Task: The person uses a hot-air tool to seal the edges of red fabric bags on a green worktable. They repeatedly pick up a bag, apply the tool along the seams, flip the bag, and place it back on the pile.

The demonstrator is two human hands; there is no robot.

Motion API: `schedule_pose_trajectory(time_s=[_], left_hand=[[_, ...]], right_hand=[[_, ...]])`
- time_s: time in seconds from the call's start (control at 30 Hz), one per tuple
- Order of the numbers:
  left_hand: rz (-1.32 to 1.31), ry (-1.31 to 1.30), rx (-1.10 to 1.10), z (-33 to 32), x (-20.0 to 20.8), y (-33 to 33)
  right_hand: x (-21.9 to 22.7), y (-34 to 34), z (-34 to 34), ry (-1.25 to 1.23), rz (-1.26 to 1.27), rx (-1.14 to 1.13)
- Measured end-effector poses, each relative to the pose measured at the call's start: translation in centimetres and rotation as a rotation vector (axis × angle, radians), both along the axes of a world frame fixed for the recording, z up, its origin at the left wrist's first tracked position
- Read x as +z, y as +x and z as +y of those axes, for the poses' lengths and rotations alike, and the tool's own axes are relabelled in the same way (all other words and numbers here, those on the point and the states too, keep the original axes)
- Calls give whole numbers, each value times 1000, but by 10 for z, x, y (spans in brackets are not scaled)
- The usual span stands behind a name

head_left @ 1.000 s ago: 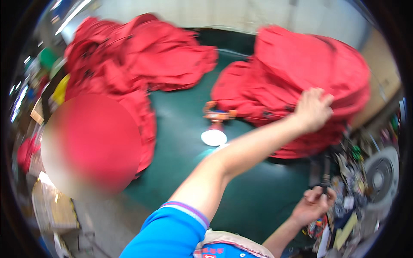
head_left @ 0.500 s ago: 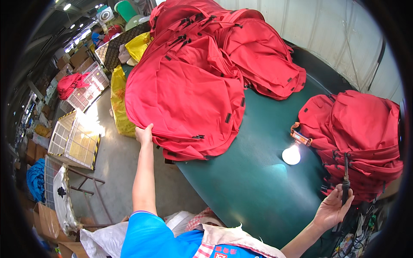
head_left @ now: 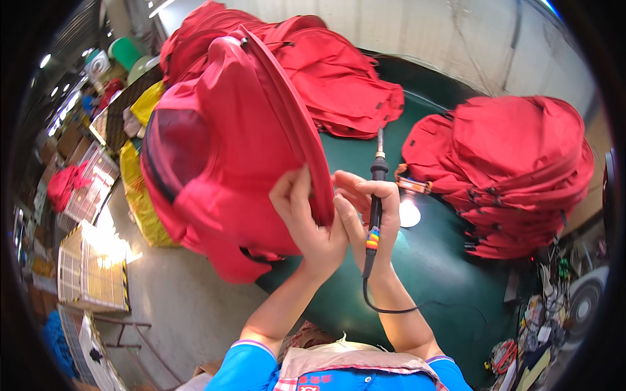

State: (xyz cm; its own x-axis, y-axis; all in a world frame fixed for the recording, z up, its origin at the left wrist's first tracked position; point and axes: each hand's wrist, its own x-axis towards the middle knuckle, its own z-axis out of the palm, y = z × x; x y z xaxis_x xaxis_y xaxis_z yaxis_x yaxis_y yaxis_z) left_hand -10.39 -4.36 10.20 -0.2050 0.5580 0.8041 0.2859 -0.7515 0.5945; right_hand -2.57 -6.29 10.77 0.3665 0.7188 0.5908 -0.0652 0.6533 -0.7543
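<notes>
A red fabric backpack (head_left: 248, 150) is lifted on edge in front of me, its dark mesh side pocket (head_left: 176, 146) showing at the left. My left hand (head_left: 310, 218) pinches the bag's piped edge at its right side. Close beside it, my right hand (head_left: 372, 218) grips a soldering iron (head_left: 376, 202) with a black handle and coloured bands, its metal tip pointing up and away. The fingers of both hands nearly meet at the bag's edge. From the iron's lower end a black cord hangs and curves off to the right.
More red bags (head_left: 339, 72) lie at the far end of the green table (head_left: 417, 280), and another red stack (head_left: 515, 169) stands at the right. A lit bulb (head_left: 409, 214) hangs next to that stack. Cables and clutter (head_left: 535, 332) fill the lower right. Wire cages (head_left: 94, 267) stand at the left.
The backpack has been raised from the pile and turned on edge. My right hand has brought the soldering iron from the right over to the bag. The view has shifted too.
</notes>
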Motion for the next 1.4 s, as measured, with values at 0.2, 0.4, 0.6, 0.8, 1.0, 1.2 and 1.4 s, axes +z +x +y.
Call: schedule_pose_trajectory(time_s=[0.2,0.4,0.6,0.8,1.0,1.2,1.4], left_hand=[[-166,-467,-678,-67,-132,-34],[-640,-734,-640,-81,-149,-44],[-783,-373,-643,-20,-104,1],[-762,-531,-938,9,-52,37],[-703,-889,-1140,48,-80,88],[-169,-1282,-1360,55,-110,82],[-223,-1202,-1256,33,-108,102]], right_hand=[[-21,21,-4,182,-445,-351],[-8,5,-12,191,-144,-379],[22,52,-48,475,-517,-457],[19,148,-54,403,-215,-944],[-57,218,5,43,-509,-1148],[-60,202,32,-31,-456,-986],[-40,194,-10,-40,-505,-965]])
